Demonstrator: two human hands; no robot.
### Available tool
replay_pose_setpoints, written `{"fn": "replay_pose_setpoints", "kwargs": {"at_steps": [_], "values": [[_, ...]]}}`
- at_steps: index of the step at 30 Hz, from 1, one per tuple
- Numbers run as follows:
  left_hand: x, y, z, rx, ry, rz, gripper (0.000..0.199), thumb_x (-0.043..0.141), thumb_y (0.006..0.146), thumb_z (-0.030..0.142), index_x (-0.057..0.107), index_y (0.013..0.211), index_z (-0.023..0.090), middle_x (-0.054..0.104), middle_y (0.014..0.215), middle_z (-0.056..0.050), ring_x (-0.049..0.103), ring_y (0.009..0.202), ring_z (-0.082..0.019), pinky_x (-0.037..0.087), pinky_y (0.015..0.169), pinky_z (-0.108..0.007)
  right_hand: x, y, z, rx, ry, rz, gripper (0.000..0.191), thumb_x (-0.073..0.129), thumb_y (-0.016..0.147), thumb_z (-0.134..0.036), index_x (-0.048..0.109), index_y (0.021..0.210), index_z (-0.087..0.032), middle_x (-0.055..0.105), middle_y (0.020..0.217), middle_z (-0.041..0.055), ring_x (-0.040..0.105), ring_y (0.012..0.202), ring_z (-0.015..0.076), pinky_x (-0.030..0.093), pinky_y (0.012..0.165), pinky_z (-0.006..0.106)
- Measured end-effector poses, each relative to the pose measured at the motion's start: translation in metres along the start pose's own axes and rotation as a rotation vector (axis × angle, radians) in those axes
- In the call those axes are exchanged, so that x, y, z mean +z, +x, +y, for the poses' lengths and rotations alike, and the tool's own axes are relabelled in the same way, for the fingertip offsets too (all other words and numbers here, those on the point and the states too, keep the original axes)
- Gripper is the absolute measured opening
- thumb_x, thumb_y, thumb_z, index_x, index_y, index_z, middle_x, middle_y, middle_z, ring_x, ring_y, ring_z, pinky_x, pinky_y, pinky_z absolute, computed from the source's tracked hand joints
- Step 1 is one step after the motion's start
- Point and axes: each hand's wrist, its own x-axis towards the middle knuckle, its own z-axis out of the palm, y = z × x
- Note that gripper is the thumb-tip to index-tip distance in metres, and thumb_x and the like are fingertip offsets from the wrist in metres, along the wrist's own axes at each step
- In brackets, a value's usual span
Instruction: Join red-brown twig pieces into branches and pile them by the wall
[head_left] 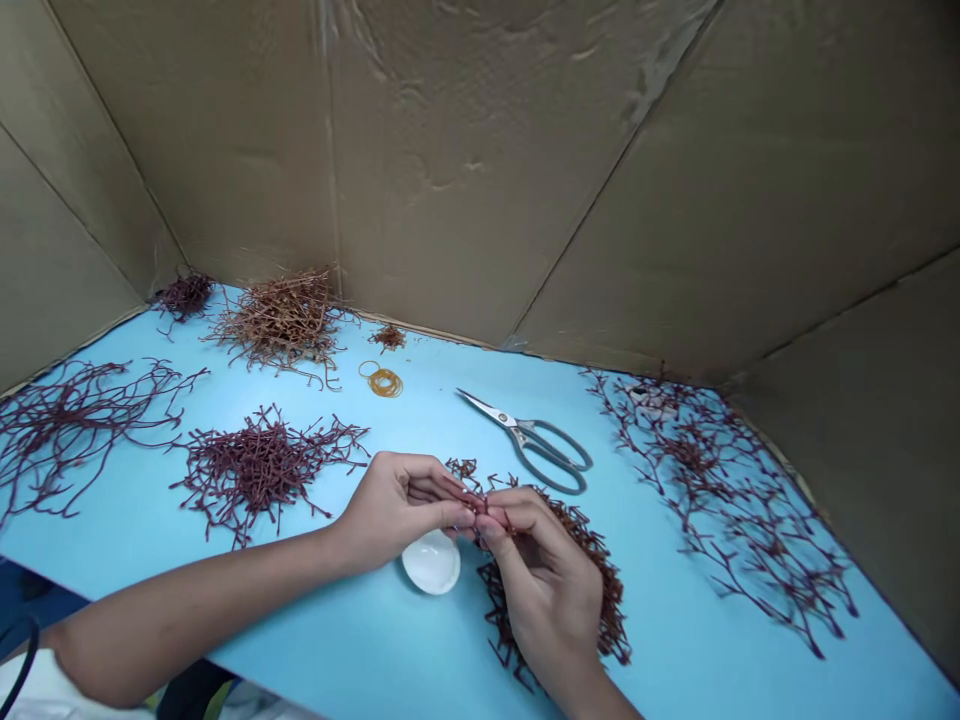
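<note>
Two hands together — my left hand [401, 515] and right hand [547, 600] pinch one red sprig [493, 510], long axis sideways; right hand lies nearer the twig heap [611, 610].

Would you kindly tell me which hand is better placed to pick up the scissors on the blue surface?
The right hand, probably: it lies just below the grey handles of the scissors, while the left hand sits further away.

Open blue bench [135, 565] beside the left hand [401, 510], tighter by the right hand [544, 600]

Steel scissors [529, 445] stand just ahead of the right hand; a white dish [431, 562] sits under the left (a tight gap), and a red strand pile [259, 470] lies beyond it, with open bench between that pile and the scissors.
</note>
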Motion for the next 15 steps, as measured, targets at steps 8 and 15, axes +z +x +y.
{"fn": "replay_pose_setpoints", "kwargs": {"at_steps": [8,15], "values": [[-0.004,0.004,0.009,0.023,0.069,-0.025,0.024,0.096,0.073,0.02,0.082,0.091,0.013,0.083,0.082,-0.006,0.079,0.07,-0.014,0.063,0.065,-0.02,-0.004,0.006,-0.002,0.052,-0.006,0.038,0.009,0.077,0.096,-0.026,0.077,0.087,-0.026,0.075,0.093,0.0041,0.072,0.087,0.0184,0.061,0.075,0.028],[-0.003,0.006,0.005,0.031,0.098,-0.047,0.021,0.095,0.076,0.028,0.082,0.085,0.014,0.082,0.078,-0.007,0.078,0.069,-0.015,0.063,0.066,-0.021,-0.004,0.014,0.001,0.103,0.058,0.03,0.016,0.075,0.097,-0.028,0.077,0.081,-0.024,0.076,0.09,0.0054,0.074,0.086,0.018,0.063,0.075,0.025]]}}
